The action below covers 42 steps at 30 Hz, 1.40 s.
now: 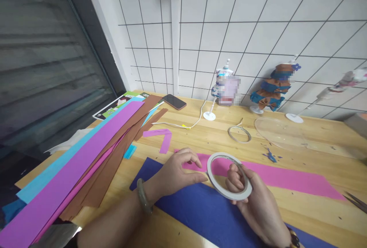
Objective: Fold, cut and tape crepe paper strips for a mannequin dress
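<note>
My right hand holds a narrow roll of white tape, with the thumb along its outer edge and curled fingers showing through the ring. To its left, my left hand has thumb and fingertips spread apart, close to the roll's left edge. I see nothing between those fingertips. Below both hands lies a dark blue paper strip, partly covered by my forearms. A pink paper strip stretches behind the hands to the right. A folded piece of purple-pink paper rests beyond my left hand.
Long purple, light blue and brown strips pile up on the left. A phone, a white cord and another tape roll lie farther back. Small dressed stands line the wall. Scissors lie right.
</note>
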Each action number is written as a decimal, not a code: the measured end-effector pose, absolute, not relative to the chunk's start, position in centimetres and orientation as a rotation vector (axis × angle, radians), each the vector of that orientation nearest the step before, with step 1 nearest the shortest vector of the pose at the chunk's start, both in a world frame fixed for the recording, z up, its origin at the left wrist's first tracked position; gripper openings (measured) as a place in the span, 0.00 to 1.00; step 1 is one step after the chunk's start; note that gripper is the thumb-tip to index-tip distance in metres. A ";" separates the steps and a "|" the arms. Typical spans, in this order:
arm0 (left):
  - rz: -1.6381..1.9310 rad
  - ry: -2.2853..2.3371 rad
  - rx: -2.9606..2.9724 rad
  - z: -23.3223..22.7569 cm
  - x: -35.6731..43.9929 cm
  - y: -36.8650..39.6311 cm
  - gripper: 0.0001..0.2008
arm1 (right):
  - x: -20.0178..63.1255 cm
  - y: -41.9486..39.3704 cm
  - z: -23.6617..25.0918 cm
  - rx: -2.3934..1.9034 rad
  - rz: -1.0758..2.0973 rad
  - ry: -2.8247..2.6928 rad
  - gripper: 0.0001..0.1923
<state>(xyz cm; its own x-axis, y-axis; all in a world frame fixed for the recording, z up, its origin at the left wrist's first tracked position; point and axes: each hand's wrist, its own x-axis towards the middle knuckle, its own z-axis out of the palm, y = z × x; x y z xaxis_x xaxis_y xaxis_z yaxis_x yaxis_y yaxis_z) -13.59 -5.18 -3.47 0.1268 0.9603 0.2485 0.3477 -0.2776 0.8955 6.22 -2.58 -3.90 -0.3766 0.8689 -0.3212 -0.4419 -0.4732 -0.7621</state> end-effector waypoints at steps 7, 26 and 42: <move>1.095 1.186 1.684 -3.8 -13.4 -5.1 0.08 | 6.0 -3.0 -3.8 -0.926 1.942 -0.756 0.14; 1.297 1.026 1.377 -2.2 -14.2 -5.7 0.06 | 6.5 -2.4 -4.3 -1.063 1.969 -0.709 0.28; 1.408 1.354 1.291 -3.5 -15.8 -4.5 0.08 | 9.7 -1.7 -2.8 -1.230 0.543 -2.357 0.20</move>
